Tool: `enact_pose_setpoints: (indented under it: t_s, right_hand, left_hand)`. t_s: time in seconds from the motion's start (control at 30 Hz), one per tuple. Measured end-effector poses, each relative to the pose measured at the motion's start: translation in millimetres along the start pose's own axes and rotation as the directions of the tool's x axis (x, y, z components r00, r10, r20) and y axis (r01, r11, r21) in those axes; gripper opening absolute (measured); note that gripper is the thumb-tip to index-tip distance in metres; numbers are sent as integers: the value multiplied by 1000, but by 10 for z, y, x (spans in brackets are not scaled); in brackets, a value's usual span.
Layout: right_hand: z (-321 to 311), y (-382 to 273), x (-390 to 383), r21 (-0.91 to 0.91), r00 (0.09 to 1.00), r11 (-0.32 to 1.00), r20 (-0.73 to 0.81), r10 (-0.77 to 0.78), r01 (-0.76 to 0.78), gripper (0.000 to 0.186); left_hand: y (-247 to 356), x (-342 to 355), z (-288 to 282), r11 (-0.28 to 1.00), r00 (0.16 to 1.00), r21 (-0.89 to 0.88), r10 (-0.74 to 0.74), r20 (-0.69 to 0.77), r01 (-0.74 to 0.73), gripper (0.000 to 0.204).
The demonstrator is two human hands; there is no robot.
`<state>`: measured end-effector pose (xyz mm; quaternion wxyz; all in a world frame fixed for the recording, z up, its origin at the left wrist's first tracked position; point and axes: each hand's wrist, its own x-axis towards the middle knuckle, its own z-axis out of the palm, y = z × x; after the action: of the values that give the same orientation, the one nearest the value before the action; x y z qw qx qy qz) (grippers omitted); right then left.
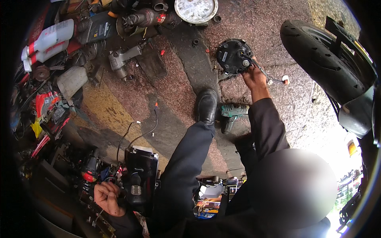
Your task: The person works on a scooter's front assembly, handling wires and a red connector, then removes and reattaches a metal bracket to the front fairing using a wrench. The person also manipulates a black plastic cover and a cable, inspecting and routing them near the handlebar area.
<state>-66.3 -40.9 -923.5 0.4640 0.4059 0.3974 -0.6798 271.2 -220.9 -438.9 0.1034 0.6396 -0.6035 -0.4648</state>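
Note:
My right hand grips the near right edge of a round black housing. The housing looks like the back of a round headlight, with small tabs round its rim. A dark cable runs from it to a white and orange connector. Low on the left, my left hand is closed with its fingers curled; what they hold, if anything, is hidden. Just right of that hand stands a glossy black box-shaped unit with a small clear window. Two thin wires reach up from behind it.
A green and black cordless drill lies beside my black shoe. A motorcycle wheel stands at right. White bottles, a grey air impact wrench and cluttered parts fill the left. A white lid is at the top. A blurred patch hides the lower right.

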Motion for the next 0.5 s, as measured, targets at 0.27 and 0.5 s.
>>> enact_pose_setpoints:
  t_s: [0.27,0.5]
  right_hand:
    - [-15,-141,-301,-140,991,988,-124,46,-64,17]
    - [181,-153,-1558,-399,983,902,-144,114,-163,40]
  left_hand:
    - [294,-178,11,999,999,-4,44,20,-44,25]
    - [645,-459,17,993,998,-100,60,36,-56,22]
